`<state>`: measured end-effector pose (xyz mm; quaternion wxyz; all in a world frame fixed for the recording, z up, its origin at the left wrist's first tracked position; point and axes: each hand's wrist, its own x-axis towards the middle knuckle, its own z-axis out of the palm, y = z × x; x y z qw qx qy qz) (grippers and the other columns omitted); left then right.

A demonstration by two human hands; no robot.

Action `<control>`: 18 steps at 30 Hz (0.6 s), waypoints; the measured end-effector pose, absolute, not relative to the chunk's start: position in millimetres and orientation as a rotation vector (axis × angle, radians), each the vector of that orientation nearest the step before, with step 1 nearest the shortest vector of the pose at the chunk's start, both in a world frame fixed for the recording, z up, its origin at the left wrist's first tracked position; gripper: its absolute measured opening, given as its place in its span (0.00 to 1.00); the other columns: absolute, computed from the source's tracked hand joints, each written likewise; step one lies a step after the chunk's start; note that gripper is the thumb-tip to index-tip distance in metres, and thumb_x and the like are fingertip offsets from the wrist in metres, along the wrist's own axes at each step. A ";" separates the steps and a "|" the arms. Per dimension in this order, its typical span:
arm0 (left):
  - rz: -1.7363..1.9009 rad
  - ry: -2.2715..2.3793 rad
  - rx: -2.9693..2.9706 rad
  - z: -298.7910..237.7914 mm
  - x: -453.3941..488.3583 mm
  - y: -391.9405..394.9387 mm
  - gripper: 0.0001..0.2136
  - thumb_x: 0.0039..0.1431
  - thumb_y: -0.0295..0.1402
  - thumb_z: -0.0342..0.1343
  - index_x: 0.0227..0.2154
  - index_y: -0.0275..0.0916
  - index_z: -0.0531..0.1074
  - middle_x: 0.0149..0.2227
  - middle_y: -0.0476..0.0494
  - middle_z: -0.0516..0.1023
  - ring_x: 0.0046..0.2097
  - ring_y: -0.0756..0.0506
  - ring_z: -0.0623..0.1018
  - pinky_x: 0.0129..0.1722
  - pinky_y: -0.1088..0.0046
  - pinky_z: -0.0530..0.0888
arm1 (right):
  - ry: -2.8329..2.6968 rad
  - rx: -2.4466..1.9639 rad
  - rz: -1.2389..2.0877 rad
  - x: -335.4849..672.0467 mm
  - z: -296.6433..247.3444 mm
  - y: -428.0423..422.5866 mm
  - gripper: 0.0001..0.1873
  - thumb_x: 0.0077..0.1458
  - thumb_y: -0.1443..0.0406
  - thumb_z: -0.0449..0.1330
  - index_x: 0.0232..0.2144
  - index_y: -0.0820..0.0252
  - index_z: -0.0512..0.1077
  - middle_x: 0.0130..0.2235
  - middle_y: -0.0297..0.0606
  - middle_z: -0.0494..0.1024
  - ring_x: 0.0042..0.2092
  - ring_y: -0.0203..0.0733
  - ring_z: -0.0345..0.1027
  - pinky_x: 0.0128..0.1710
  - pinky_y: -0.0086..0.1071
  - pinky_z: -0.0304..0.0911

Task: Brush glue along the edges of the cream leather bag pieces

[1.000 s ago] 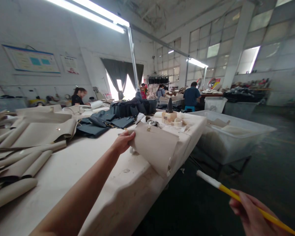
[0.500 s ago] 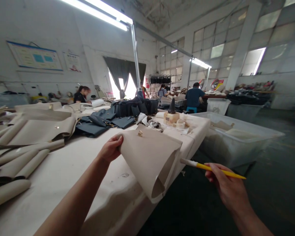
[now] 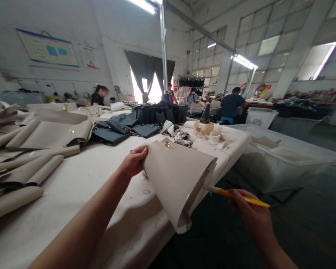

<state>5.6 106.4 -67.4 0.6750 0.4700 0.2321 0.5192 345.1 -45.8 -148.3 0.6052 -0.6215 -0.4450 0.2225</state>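
Note:
My left hand (image 3: 133, 163) grips the left edge of a beige leather piece (image 3: 176, 179) with a small gold stud near its top. The piece curls over the table's right edge and hangs down. My right hand (image 3: 248, 211) pinches a yellow brush (image 3: 238, 197) with a white tip. That tip touches the right edge of the leather piece, partly hidden behind it.
The long cream table (image 3: 81, 186) carries stacks of beige leather pieces (image 3: 36, 149) at left, dark blue pieces (image 3: 123, 130) and a glue pot (image 3: 204, 127) farther back. A clear plastic bin (image 3: 280, 160) stands right of the table. Several people work at distant tables.
My right hand rose from the lower right and brought the brush tip to the leather's edge. My left hand lifted and turned the piece so it curls toward me.

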 end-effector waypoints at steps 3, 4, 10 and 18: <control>1.151 0.474 1.057 -70.5 4.5 108.8 0.11 0.43 0.31 0.67 0.32 0.33 0.77 0.26 0.44 0.79 0.26 0.48 0.77 0.27 0.75 0.73 | -1.030 -1.441 0.515 331.4 -149.7 -65.6 0.23 0.48 0.47 0.62 0.30 0.63 0.77 0.22 0.39 0.74 0.23 0.39 0.65 0.21 0.28 0.61; 1.149 0.466 1.056 -71.2 4.2 109.0 0.11 0.44 0.30 0.67 0.32 0.33 0.77 0.27 0.44 0.79 0.26 0.48 0.77 0.28 0.75 0.73 | -1.031 -1.445 0.512 325.8 -149.4 -72.2 0.22 0.48 0.48 0.62 0.30 0.62 0.77 0.23 0.39 0.74 0.23 0.39 0.65 0.21 0.27 0.62; 1.143 0.471 1.045 -72.9 4.4 106.9 0.11 0.44 0.30 0.67 0.31 0.32 0.77 0.27 0.44 0.79 0.27 0.48 0.77 0.29 0.75 0.73 | -1.128 -1.390 0.618 309.7 -155.7 -81.2 0.21 0.48 0.48 0.62 0.28 0.61 0.77 0.20 0.38 0.72 0.20 0.38 0.64 0.18 0.26 0.59; 1.135 0.489 1.018 -74.0 4.6 104.9 0.14 0.41 0.30 0.68 0.34 0.34 0.77 0.28 0.45 0.80 0.27 0.48 0.78 0.29 0.75 0.74 | -1.102 -1.453 0.452 353.2 -151.2 -44.1 0.24 0.48 0.47 0.61 0.31 0.64 0.77 0.22 0.39 0.73 0.23 0.39 0.65 0.21 0.29 0.62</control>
